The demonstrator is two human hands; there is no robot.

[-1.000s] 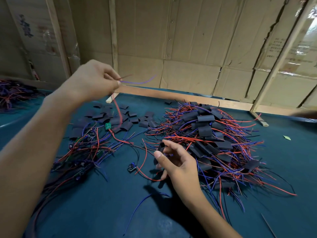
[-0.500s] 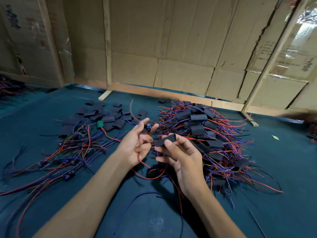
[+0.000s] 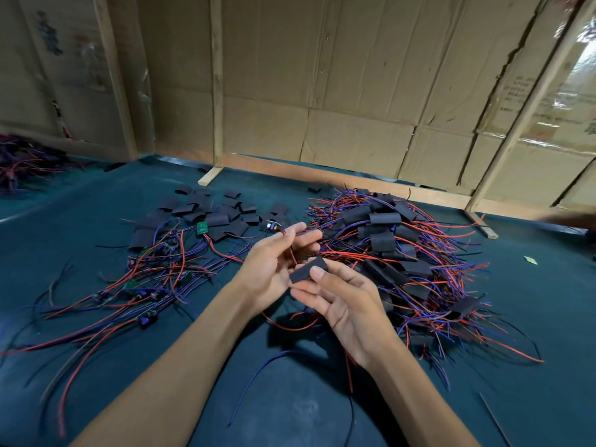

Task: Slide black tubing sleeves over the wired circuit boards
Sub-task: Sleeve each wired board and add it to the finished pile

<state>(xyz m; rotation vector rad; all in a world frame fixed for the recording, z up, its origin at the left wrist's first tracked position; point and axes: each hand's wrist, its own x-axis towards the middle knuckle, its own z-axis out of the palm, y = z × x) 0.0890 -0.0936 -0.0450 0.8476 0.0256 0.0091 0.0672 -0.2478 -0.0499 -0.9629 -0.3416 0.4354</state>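
Right hand (image 3: 346, 303): centre of view, above the table; thumb and fingers pinch 1 flat black tubing sleeve (image 3: 308, 270), held with its open end toward the left hand

Left hand (image 3: 275, 261): just left of the right hand, nearly touching the sleeve; fingers half curled, fingertips pinching a small wired circuit board (image 3: 275, 226) at the far side of the hand; its red wire (image 3: 292, 324) runs down through the palm and loops onto the table near the wrists

Loose sleeves (image 3: 206, 212): scatter of short black pieces, far left of the hands, lying flat

Bare boards with leads (image 3: 154, 279): tangle of red and blue wires, left of the hands; 1 green board (image 3: 202, 228) at its far edge

Sleeved assemblies (image 3: 396, 253): large heap of red and blue wires with black sleeves on, right of the hands and partly behind the right hand

Table (image 3: 532, 317): dark teal cloth surface

Cardboard wall (image 3: 354, 91): far side, braced by wooden battens
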